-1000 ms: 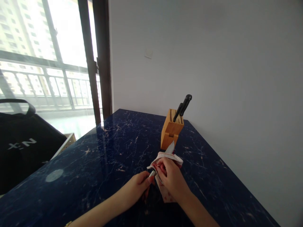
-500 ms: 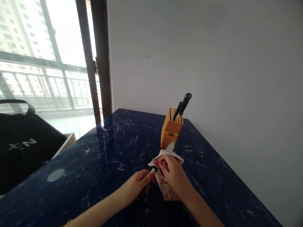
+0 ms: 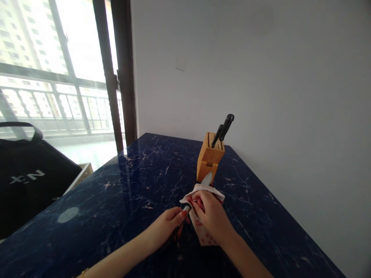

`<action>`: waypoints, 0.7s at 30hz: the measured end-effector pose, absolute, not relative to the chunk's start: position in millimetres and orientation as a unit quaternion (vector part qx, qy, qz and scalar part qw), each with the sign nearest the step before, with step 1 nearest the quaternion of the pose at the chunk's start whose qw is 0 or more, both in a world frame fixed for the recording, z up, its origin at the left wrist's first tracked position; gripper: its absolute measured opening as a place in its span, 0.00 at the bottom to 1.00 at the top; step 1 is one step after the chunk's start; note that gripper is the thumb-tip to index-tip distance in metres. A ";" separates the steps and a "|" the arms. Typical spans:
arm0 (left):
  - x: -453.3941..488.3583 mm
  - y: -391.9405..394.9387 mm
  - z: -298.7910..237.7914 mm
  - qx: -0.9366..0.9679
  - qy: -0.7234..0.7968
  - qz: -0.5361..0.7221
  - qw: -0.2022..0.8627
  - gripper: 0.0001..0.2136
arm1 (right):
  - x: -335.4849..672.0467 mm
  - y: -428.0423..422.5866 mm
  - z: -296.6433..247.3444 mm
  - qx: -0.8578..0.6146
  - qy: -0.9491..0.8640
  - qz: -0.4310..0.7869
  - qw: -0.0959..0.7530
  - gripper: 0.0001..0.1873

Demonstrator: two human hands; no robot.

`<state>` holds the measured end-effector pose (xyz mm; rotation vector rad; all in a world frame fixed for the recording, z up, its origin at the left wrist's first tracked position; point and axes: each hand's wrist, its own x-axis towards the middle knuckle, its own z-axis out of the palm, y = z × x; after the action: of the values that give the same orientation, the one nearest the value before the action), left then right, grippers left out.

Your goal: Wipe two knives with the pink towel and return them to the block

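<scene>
My left hand [image 3: 171,221] is closed round the handle of a knife [image 3: 206,179], whose pointed blade tip sticks out beyond a cloth. The white cloth with red spots [image 3: 205,234] is folded over the middle of the blade, and one end hangs down towards me. Pinching the cloth against the knife is my right hand [image 3: 213,214]. Just past the blade tip stands a wooden knife block [image 3: 211,155] with two black-handled knives [image 3: 227,126] in its slots. The cloth and fingers hide most of the blade.
The dark blue marbled table [image 3: 150,170] runs back to a grey-white wall [image 3: 246,69]. On the left, a black bag [image 3: 31,177] stands beside the table, near a glass window [image 3: 58,96]. A pale round mark [image 3: 68,214] shows on the tabletop's left side.
Both hands, the cloth and the knife have shifted very slightly left. The blade tip now lies a little more tilted; the grip of each hand looks the same.
</scene>
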<state>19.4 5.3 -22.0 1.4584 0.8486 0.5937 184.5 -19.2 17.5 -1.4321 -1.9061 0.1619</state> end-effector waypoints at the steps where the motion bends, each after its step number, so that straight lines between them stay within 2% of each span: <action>1: 19.3 5.8 -23.5 0.638 0.368 0.257 0.626 0.26 | 186.8 -17.9 17.9 -0.566 -0.736 0.059 0.367 0.05; 7: 19.0 5.7 -26.1 0.659 0.357 0.241 0.617 0.25 | 197.3 -13.7 20.7 -0.602 -0.702 0.043 0.379 0.04; 12: 18.4 5.8 -24.0 0.653 0.362 0.248 0.617 0.25 | 185.7 -19.7 21.2 -0.564 -0.749 0.054 0.342 0.04; 15: 17.1 5.5 -20.9 0.665 0.356 0.237 0.612 0.25 | 190.5 -17.6 23.3 -0.590 -0.733 0.024 0.337 0.04; 21: 15.2 4.7 -17.8 0.685 0.354 0.228 0.594 0.25 | 216.1 -10.4 25.9 -0.671 -0.638 -0.028 0.376 0.05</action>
<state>15.2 4.7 -17.8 1.5922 0.8236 0.5287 216.1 -10.4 25.9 -1.7175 -1.6327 -0.0721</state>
